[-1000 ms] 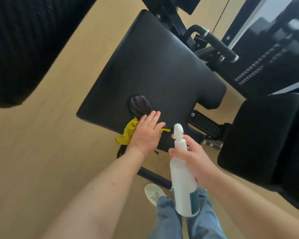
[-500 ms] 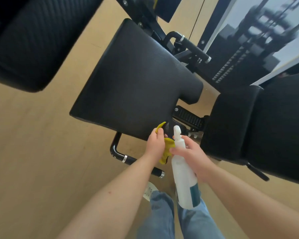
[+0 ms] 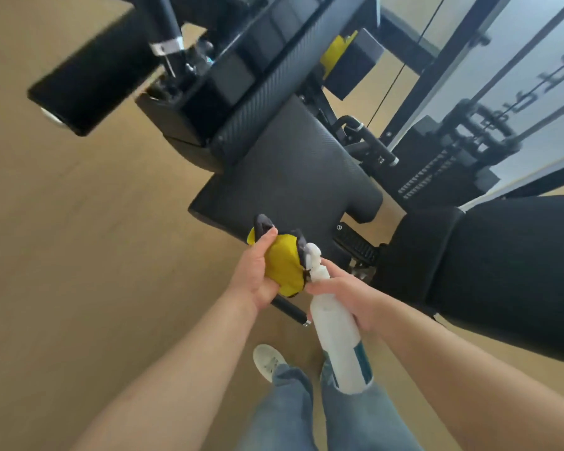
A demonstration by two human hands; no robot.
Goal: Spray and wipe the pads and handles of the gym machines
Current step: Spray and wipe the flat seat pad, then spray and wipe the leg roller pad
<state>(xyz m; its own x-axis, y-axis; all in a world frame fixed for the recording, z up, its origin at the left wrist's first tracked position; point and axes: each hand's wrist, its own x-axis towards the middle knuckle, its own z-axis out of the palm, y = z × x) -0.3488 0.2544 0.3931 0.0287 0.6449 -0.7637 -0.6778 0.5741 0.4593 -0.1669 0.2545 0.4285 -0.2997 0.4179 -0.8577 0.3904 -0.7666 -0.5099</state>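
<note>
My left hand [image 3: 256, 271] grips a bunched yellow and grey cloth [image 3: 284, 265], lifted off the black seat pad [image 3: 293, 177] and held just in front of its near edge. My right hand [image 3: 349, 294] holds a white spray bottle [image 3: 336, 330] upright, its nozzle right beside the cloth. A tilted back pad [image 3: 280, 76] rises behind the seat. A black handle with a chrome ring [image 3: 375, 144] sticks out to the seat's right. Another handle bar [image 3: 290, 309] shows below the cloth, mostly hidden by my hands.
A large black pad [image 3: 489, 268] stands at the right, close to my right arm. A black roller pad [image 3: 88, 79] hangs at the upper left. The weight stack and frame [image 3: 437, 170] fill the far right. Wooden floor [image 3: 79, 255] lies to the left; my shoe [image 3: 267, 361] is below.
My left hand took the cloth off the seat pad and bunched it up beside the bottle's nozzle. The view has tilted up, so the back pad and the roller now show.
</note>
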